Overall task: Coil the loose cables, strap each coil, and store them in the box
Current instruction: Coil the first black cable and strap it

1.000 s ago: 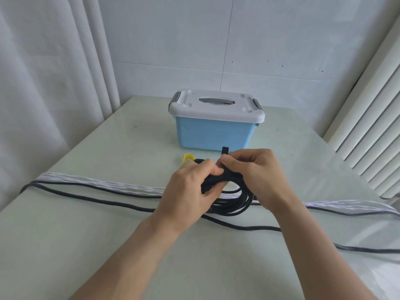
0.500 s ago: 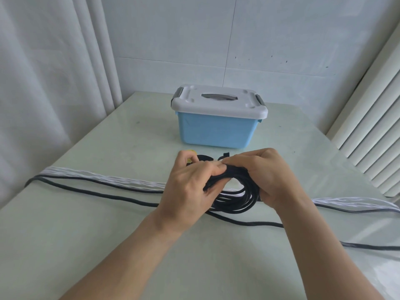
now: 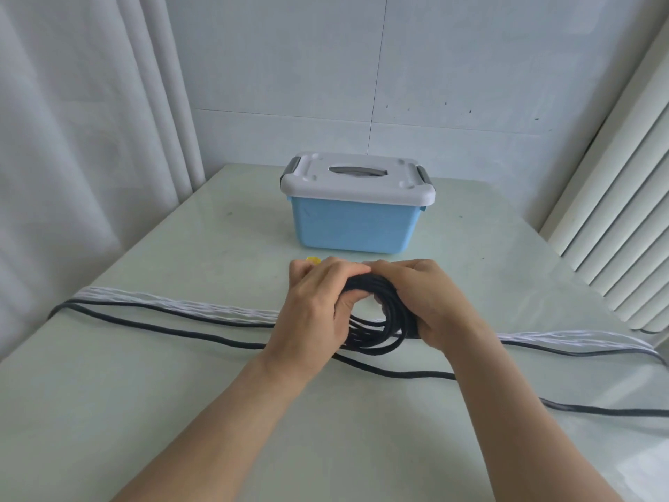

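A coil of black cable [image 3: 380, 324] stands upright between my two hands in the middle of the table. My left hand [image 3: 318, 306] grips the coil's top left, fingers curled over it. My right hand [image 3: 427, 302] wraps round its right side. A loose black cable [image 3: 163, 329] and a white cable [image 3: 173, 302] stretch across the table from left to right, passing under the coil. The blue box [image 3: 353, 230] with its white lid [image 3: 356, 182] closed stands just behind my hands. Whether a strap is on the coil is hidden by my fingers.
A small yellow item [image 3: 313, 260] peeks out behind my left hand. A curtain [image 3: 90, 139] hangs at the left and a ribbed white panel [image 3: 622, 211] stands at the right. The pale table [image 3: 181, 411] reaches its edges at left and right.
Both hands closed further over the coil's top and lowered it slightly. The short black end that stuck up behind the fingers is no longer visible. The view tilted upward.
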